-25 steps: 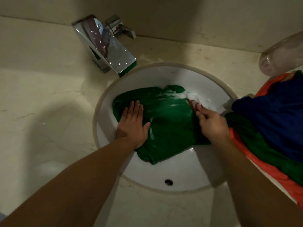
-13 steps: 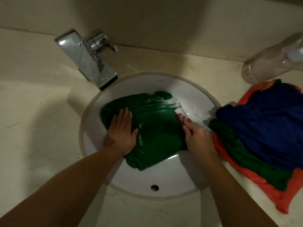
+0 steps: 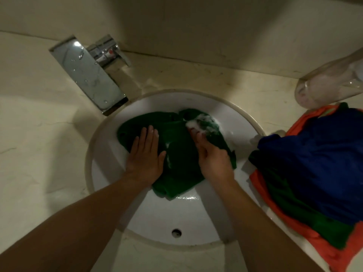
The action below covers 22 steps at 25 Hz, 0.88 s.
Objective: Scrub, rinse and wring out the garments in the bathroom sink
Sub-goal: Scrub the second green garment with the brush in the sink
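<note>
Centrally, a round white sink [image 3: 157,214] set into a pale stone bench [image 3: 39,154] holds a wet green garment [image 3: 178,160], bunched across the far half of the basin and lying on its sloping wall. Left hand [image 3: 146,156]: palm down, fingers [image 3: 150,134] straight and close together, pressed flat on the left part of the garment. Right hand [image 3: 214,160]: rests on the right part of the garment, its fingers [image 3: 196,135] drawn together and pointing into a patch of white foam [image 3: 200,122] at the cloth's far edge; whether they pinch the cloth or some small thing cannot be told. An overflow hole [image 3: 176,232] marks the near wall of the basin. A chrome faucet [image 3: 88,75] with a flat spout beaded with drops reaches over the rim at far left. On the bench just right of the sink lies a pile of garments [image 3: 314,154], dark blue on top, green and orange beneath, its edge overlapping the rim. A clear bottle [image 3: 324,85] stands behind the pile, tilted in the wide-angle view.
</note>
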Each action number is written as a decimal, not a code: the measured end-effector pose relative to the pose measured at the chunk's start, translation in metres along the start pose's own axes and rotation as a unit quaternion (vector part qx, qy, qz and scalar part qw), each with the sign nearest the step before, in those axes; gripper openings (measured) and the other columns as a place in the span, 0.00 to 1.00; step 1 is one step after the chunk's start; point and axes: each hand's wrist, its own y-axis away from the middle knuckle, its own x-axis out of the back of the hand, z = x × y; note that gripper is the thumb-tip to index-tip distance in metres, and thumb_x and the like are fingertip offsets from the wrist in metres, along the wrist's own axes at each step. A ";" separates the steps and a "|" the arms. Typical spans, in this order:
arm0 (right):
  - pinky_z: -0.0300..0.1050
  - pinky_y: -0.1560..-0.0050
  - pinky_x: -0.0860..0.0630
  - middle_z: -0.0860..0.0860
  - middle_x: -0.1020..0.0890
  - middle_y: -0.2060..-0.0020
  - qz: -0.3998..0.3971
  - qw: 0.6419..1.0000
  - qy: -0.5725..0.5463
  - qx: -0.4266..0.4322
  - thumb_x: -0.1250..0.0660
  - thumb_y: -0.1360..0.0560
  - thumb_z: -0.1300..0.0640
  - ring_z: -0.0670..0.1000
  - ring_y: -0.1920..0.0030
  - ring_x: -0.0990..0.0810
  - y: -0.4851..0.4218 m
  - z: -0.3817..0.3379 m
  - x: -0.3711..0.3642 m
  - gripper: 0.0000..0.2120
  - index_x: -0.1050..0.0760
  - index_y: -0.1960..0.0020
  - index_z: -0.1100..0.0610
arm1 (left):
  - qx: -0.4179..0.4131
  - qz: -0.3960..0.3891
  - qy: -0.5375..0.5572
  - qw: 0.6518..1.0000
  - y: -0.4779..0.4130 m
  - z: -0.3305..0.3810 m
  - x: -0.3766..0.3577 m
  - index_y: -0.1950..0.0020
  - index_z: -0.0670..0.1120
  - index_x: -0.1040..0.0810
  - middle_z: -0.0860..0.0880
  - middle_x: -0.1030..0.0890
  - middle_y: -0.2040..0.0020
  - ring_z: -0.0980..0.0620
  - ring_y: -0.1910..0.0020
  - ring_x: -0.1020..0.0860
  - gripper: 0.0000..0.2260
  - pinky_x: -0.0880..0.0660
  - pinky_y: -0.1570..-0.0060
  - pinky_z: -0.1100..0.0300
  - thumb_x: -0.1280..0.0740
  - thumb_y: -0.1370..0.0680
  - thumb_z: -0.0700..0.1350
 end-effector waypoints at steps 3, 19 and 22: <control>0.55 0.38 0.21 0.55 0.19 0.35 -0.101 0.992 0.003 0.078 0.51 0.22 0.27 0.60 0.41 0.18 0.028 -0.022 -0.020 0.22 0.41 0.28 0.22 | 0.005 0.021 -0.021 1.000 0.018 0.001 -0.008 0.20 0.36 0.42 0.37 0.41 0.19 0.41 0.20 0.43 0.31 0.49 0.22 0.46 0.52 0.18 0.55; 0.53 0.40 0.21 0.57 0.16 0.41 0.077 0.980 -0.012 -0.185 0.42 0.15 0.46 0.61 0.45 0.18 0.043 0.028 -0.004 0.17 0.27 0.28 0.36 | 0.020 -0.059 -0.055 0.997 0.029 0.006 0.002 0.19 0.38 0.61 0.39 0.59 0.18 0.42 0.18 0.58 0.33 0.61 0.21 0.46 0.56 0.16 0.58; 0.53 0.42 0.20 0.58 0.16 0.44 0.012 0.995 -0.016 -0.096 0.44 0.15 0.43 0.60 0.49 0.17 0.048 -0.018 -0.039 0.17 0.29 0.28 0.34 | 0.018 -0.063 -0.056 0.996 0.030 0.007 0.003 0.19 0.38 0.62 0.39 0.61 0.18 0.41 0.19 0.60 0.33 0.61 0.21 0.45 0.57 0.16 0.58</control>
